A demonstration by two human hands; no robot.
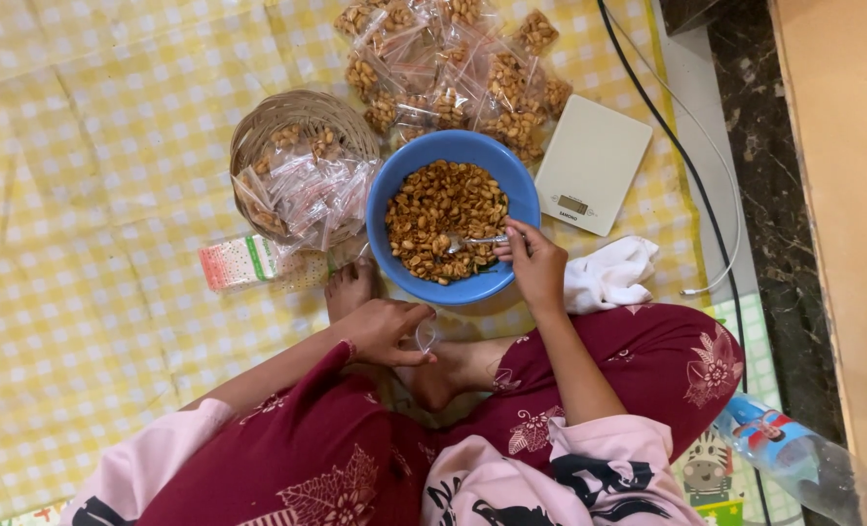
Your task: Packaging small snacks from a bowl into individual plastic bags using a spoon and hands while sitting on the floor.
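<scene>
At frame centre the right hand [535,265] grips a spoon [474,240] in the bowl [394,180]; the left hand [383,329] pinches a bag [425,333].

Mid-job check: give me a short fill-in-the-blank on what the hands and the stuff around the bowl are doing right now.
1. The right hand holds a metal spoon over the round ____ plastic bowl of peanuts.
2. The left hand pinches a small clear plastic ____.
3. The flat white kitchen scale lies to the ____ of the bowl.
4. The round woven basket holds clear ____.

Missing words: blue; bag; right; bags
</scene>
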